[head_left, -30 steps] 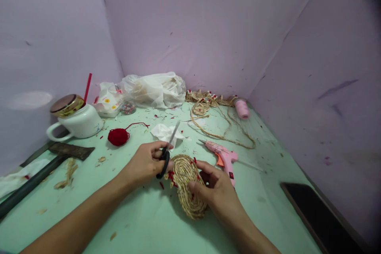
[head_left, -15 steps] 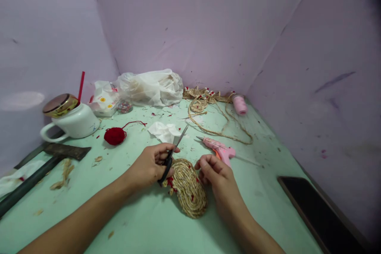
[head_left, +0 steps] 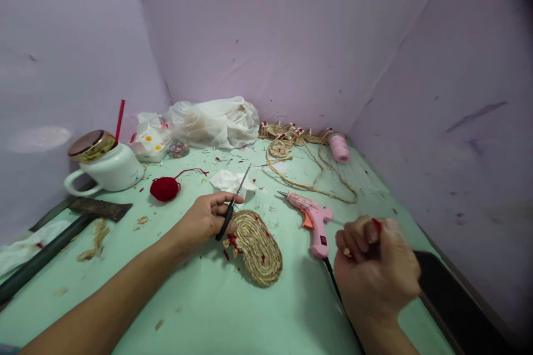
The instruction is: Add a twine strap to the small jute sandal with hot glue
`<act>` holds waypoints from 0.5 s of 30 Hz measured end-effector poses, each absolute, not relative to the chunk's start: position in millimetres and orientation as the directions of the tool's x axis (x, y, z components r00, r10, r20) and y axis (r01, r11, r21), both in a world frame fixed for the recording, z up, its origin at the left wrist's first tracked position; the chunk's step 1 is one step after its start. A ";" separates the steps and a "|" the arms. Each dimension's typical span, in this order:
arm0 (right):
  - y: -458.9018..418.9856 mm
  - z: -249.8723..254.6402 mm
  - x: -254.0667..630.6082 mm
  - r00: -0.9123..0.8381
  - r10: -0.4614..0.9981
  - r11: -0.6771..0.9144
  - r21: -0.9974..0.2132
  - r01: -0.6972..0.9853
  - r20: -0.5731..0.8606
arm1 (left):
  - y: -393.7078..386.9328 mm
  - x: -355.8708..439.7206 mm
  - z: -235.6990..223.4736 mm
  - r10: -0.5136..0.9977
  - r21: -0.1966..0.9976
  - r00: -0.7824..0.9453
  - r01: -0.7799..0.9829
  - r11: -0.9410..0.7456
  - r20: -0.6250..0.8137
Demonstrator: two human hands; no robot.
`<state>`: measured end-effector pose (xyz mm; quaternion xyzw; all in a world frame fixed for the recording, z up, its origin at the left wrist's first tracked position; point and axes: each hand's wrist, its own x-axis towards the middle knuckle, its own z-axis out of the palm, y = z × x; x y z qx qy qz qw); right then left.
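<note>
My left hand (head_left: 204,219) grips a pair of scissors (head_left: 227,221) by the black handles, the blades pointing up and away. Under the scissors and just right of that hand lies a coiled straw-rope sole (head_left: 260,249), flat on the table and dotted with red bits. Along its left edge is a cluster of red and pale yellow scraps (head_left: 233,244). My right hand (head_left: 377,266) is raised off to the right, apart from the sole, fingers curled in. A small red scrap (head_left: 377,225) shows at its fingertips, and something pale peeks out by the little finger.
A pink glue gun (head_left: 316,219) with a black cord lies by my right hand; a dark phone-like slab (head_left: 453,294) sits beyond. Leftward are a hammer (head_left: 100,209), white mug (head_left: 110,169) and red yarn ball (head_left: 165,189). Rope (head_left: 291,182), thread spool (head_left: 339,148) and plastic bag (head_left: 219,122) line the back.
My right hand has let go of the sole, pinched at its edge, then swung right and up with its fingers closed. My left hand keeps the scissors at the sole's upper left.
</note>
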<state>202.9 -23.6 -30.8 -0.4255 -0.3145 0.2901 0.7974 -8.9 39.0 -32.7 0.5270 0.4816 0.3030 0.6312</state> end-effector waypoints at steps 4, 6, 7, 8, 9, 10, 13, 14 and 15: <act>-23.6 -47.6 199.5 0.071 0.806 0.471 -0.710 0.524 0.588 | 38.2 -8.3 -31.9 0.892 0.953 0.336 0.114 0.282 -0.304; -22.2 -56.7 195.8 -0.177 0.806 0.527 -0.550 0.648 0.565 | 37.4 -7.7 -31.8 0.894 0.955 0.335 0.110 0.276 -0.297; -21.4 -60.1 193.9 -0.213 0.799 0.536 -0.506 0.676 0.562 | 37.1 -7.4 -31.9 0.895 0.956 0.336 0.111 0.273 -0.294; -20.5 -62.6 192.3 -0.221 0.797 0.531 -0.478 0.700 0.562 | 36.9 -7.1 -32.0 0.894 0.956 0.338 0.114 0.271 -0.294; -19.7 -64.0 190.9 -0.217 0.796 0.521 -0.458 0.720 0.565 | 36.8 -6.8 -32.1 0.892 0.955 0.342 0.118 0.272 -0.296; -18.9 -64.5 189.9 -0.214 0.798 0.509 -0.441 0.739 0.563 | 36.7 -6.4 -32.2 0.889 0.954 0.346 0.123 0.273 -0.300; -17.8 -62.4 188.0 -0.222 0.824 0.465 -0.397 0.792 0.522 | 36.2 -5.4 -32.4 0.882 0.950 0.356 0.141 0.277 -0.310; -17.8 -61.3 187.9 -0.221 0.836 0.449 -0.396 0.801 0.502 | 36.1 -5.2 -32.4 0.880 0.950 0.360 0.143 0.276 -0.310; -18.1 -60.1 188.1 -0.211 0.846 0.439 -0.415 0.797 0.489 | 36.1 -5.1 -32.4 0.879 0.951 0.362 0.143 0.276 -0.310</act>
